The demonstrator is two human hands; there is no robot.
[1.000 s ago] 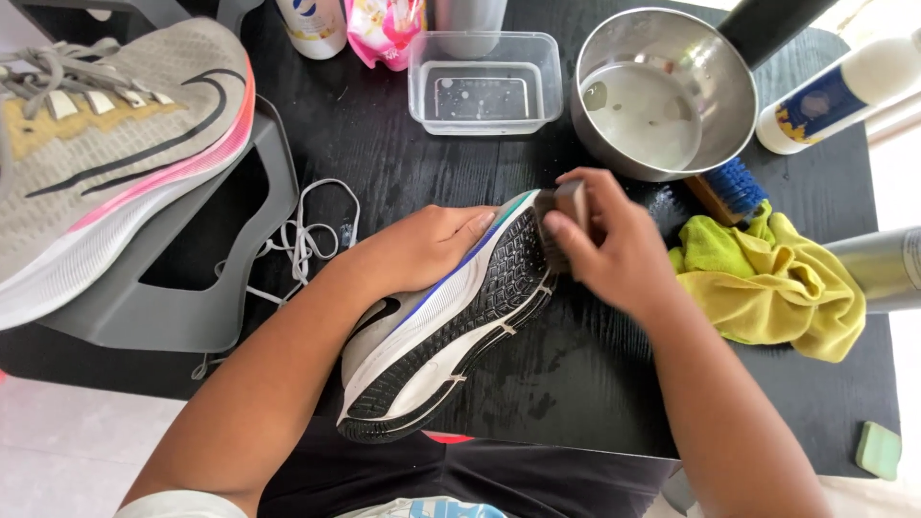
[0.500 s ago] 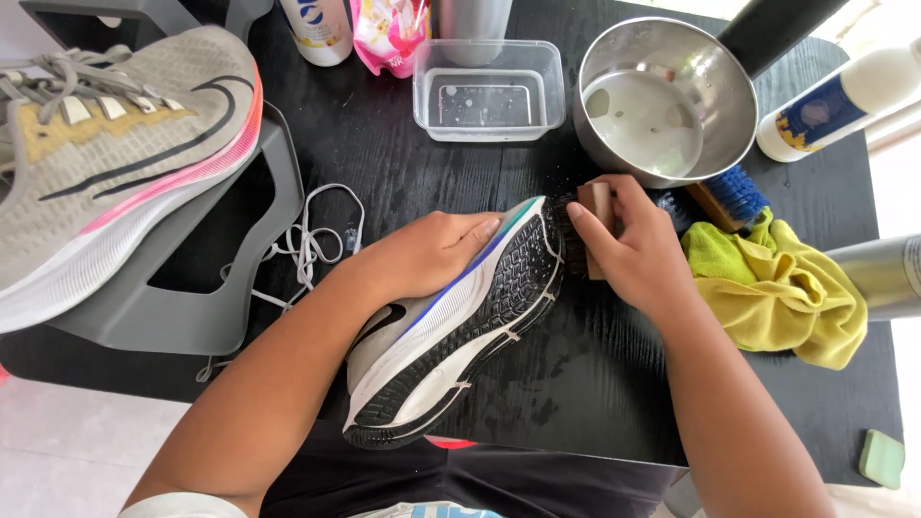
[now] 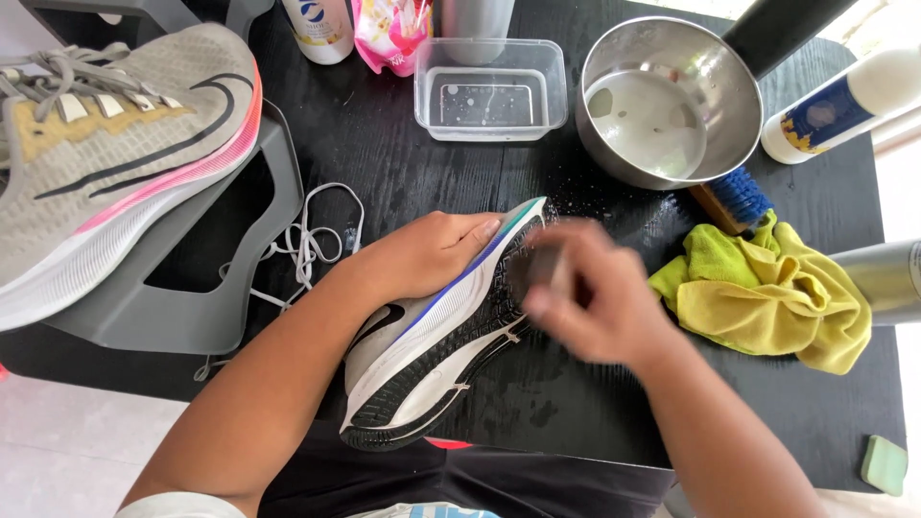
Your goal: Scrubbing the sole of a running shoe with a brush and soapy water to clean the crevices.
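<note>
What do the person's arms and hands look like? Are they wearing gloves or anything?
No gloves. Both hands, the left hand and the right hand, are bare, and so are the forearms, right up past the elbows. No rings, watch or bracelets show. Near the bottom edge, by the left arm, you can see the rim of a short white sleeve. The right hand looks blurry in the picture.

— That pan [image 3: 672, 105] is shiny steel, the tub [image 3: 491, 88] clear glossy plastic.
— And the table [image 3: 403, 173]: matt black, grainy wood. Yellow cloth [image 3: 767, 297] looks soft; shoe sole [image 3: 451, 355] ridged rubber.
</note>
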